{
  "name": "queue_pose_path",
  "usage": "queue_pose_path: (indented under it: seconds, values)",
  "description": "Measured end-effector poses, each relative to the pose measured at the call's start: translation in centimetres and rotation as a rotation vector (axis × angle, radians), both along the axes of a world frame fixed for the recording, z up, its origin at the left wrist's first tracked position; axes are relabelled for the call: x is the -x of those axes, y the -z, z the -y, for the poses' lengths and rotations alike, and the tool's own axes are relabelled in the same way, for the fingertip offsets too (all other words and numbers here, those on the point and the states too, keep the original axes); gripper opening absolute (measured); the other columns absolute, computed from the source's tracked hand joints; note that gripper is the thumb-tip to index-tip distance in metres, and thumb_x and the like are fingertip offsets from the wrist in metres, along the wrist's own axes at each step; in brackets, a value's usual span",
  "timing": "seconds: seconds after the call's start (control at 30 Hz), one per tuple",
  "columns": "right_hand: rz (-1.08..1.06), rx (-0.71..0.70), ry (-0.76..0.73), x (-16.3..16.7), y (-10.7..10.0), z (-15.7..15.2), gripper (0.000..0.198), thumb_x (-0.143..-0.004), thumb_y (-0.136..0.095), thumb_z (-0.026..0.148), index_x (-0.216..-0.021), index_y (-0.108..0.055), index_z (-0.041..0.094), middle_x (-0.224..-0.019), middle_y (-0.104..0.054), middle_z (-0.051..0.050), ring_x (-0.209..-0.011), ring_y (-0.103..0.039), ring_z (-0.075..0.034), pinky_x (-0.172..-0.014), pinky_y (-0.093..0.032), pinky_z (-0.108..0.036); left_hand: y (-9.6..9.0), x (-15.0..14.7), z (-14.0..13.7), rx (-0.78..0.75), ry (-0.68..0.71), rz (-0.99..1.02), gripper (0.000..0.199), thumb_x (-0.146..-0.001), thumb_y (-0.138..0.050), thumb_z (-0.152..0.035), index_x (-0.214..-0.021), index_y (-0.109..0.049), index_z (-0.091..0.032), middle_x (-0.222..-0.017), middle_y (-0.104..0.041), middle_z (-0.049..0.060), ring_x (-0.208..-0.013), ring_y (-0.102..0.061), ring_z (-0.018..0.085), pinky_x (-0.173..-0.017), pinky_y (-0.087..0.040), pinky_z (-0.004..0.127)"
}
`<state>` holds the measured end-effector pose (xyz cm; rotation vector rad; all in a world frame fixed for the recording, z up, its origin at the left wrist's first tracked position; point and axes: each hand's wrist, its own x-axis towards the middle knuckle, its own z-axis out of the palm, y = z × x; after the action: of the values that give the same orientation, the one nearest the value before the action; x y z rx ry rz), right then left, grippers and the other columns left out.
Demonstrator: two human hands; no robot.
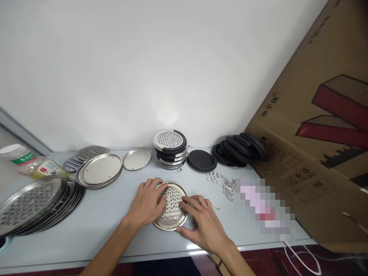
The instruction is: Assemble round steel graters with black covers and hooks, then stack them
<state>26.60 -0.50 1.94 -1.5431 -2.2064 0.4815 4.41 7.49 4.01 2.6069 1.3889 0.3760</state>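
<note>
A round metal grater plate [170, 205] with rows of small holes lies on the table in front of me, seated inside a rimmed metal disc. My left hand [149, 201] grips its left side, fingers over the far-left rim and thumb on the perforated face. On the right edge, my right hand [199, 220] has its fingertips on the plate and its thumb at the near rim. Just beyond the right hand lies a thin metal wire piece [215, 206], partly hidden.
Stacked graters with black edging [170, 140] stand at the back. Black round covers [202, 160] lie beside them, with metal rings [213, 177] and wire hooks [228, 188] nearer. Plain metal discs [103, 168] and a grater stack [31, 203] sit left. A cardboard box [310, 153] borders the right.
</note>
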Motion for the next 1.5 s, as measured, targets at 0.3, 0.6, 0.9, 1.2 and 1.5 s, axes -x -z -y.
queue_pose_path:
  seconds: [0.3,0.6,0.9,1.2,1.5]
  values:
    - [-0.006,-0.005,0.003,0.1,0.1,-0.1,0.071,-0.081,-0.072,0.051,-0.143,-0.047,0.029,-0.140,-0.059,-0.003,-0.121,-0.046,-0.031,-0.102,-0.036,-0.049,1.0,-0.5,0.2,-0.046,-0.042,0.015,0.035,-0.090,-0.050,-0.027,-0.124,-0.059,-0.026,-0.127,-0.058,0.006,-0.112,-0.051,0.027,-0.092,-0.040,0.045]
    - [-0.003,-0.007,0.023,0.1,0.2,-0.2,0.072,-0.078,-0.074,0.055,-0.140,-0.050,0.028,-0.135,-0.062,-0.005,-0.118,-0.049,-0.031,-0.099,-0.037,-0.048,0.9,-0.7,0.4,-0.064,-0.043,-0.019,0.035,-0.087,-0.056,-0.034,-0.121,-0.061,-0.027,-0.126,-0.059,0.007,-0.110,-0.051,0.029,-0.091,-0.038,0.047]
    - [-0.019,-0.014,0.019,0.1,0.3,-0.2,0.072,-0.079,-0.074,0.054,-0.141,-0.048,0.025,-0.133,-0.063,-0.007,-0.118,-0.047,-0.033,-0.098,-0.037,-0.048,-0.2,-0.9,0.6,-0.078,-0.009,-0.121,0.035,-0.085,-0.059,-0.041,-0.116,-0.063,-0.025,-0.124,-0.060,0.009,-0.107,-0.051,0.031,-0.089,-0.038,0.048]
    - [-0.033,-0.024,0.026,0.2,0.1,-0.1,0.071,-0.078,-0.075,0.050,-0.139,-0.050,0.023,-0.130,-0.063,-0.009,-0.115,-0.048,-0.031,-0.099,-0.037,-0.049,-0.2,0.4,0.4,0.088,0.022,-0.012,0.048,-0.089,-0.056,-0.042,-0.135,-0.052,-0.029,-0.138,-0.053,0.006,-0.118,-0.050,0.030,-0.098,-0.039,0.050]
    - [-0.050,-0.041,0.036,0.2,-0.1,0.0,0.064,-0.080,-0.073,0.044,-0.137,-0.051,0.024,-0.134,-0.060,-0.008,-0.116,-0.050,-0.030,-0.101,-0.037,-0.048,-0.7,4.1,-1.2,0.329,0.090,0.161,0.056,-0.083,-0.061,-0.024,-0.138,-0.051,-0.031,-0.144,-0.051,0.005,-0.131,-0.049,0.026,-0.110,-0.039,0.044]
